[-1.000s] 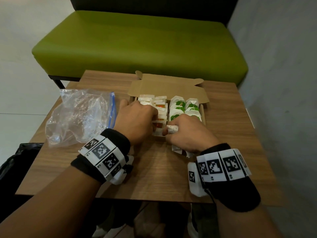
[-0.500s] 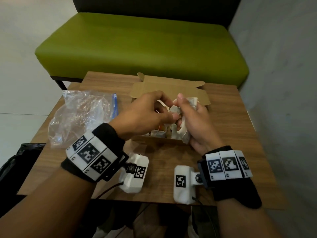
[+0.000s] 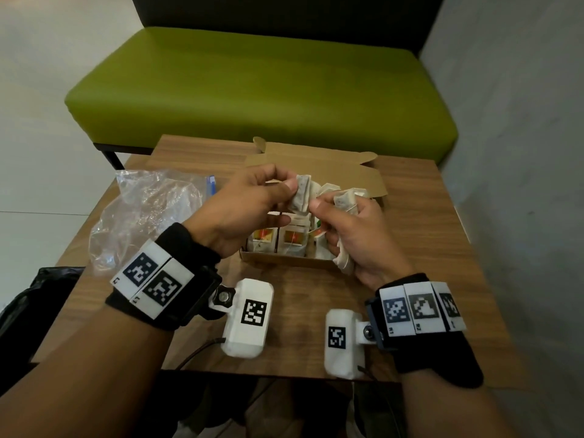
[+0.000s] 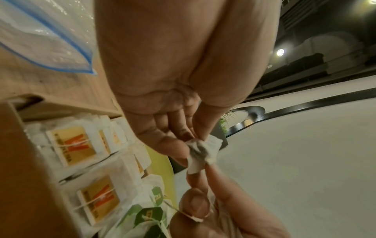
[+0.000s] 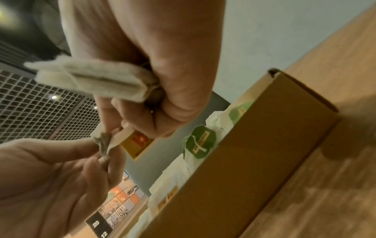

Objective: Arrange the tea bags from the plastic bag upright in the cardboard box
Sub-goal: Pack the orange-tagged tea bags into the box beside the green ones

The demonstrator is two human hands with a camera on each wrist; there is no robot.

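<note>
Two hands meet above the cardboard box (image 3: 286,263) at the centre of the head view. The left hand (image 3: 246,210) pinches one tea bag (image 3: 301,196) between thumb and fingertips, its other fingers curled. The right hand (image 3: 357,235) is closed around a bunch of tea bags (image 3: 346,199): some stick up above the fist and one end pokes out below it, while its thumb and forefinger touch the lower edge of the tea bag that the left hand holds. In the right wrist view an orange-and-yellow tag (image 5: 138,143) hangs under that fist.

The box stands open on the wooden table (image 3: 426,248), its lid flap (image 3: 316,165) tipped back toward the top of the frame. Inside, tea bags with orange tags (image 3: 292,238) stand upright on the left side, and green-tagged bags (image 4: 150,214) show further along in the left wrist view.

The clear plastic bag (image 3: 145,216) lies crumpled at the left of the frame, just beside the box. A green bench (image 3: 252,90) fills the upper part.
</note>
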